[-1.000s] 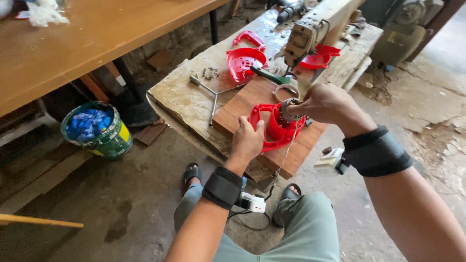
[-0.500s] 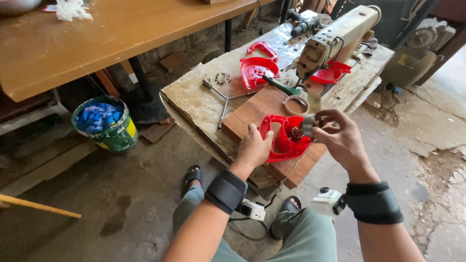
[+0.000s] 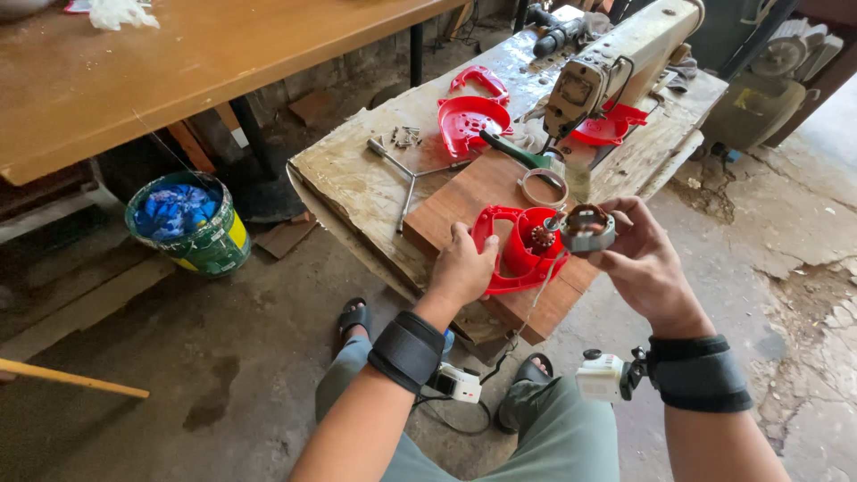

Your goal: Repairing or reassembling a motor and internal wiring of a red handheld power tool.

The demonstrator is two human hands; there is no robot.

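Note:
My left hand (image 3: 462,266) presses on a red plastic housing (image 3: 516,252) that lies on a brown wooden board (image 3: 482,192) on a worn workbench. A small copper-wound rotor (image 3: 541,236) sticks up from inside the housing. My right hand (image 3: 644,259) holds a round grey metal motor part (image 3: 587,229) just right of the housing, lifted off it. Both wrists wear black straps, and a small white camera (image 3: 603,378) hangs at the right one.
Other red housing pieces (image 3: 470,118) lie at the bench's far end beside a green-handled screwdriver (image 3: 518,152), a metal ring (image 3: 544,188), loose screws (image 3: 406,137) and a sewing machine (image 3: 616,54). A green bucket (image 3: 189,225) stands on the floor under a wooden table (image 3: 161,62).
My right hand has drawn back from the red housing to the right and lifted the grey motor part off it, baring the rotor. The left hand stays on the housing.

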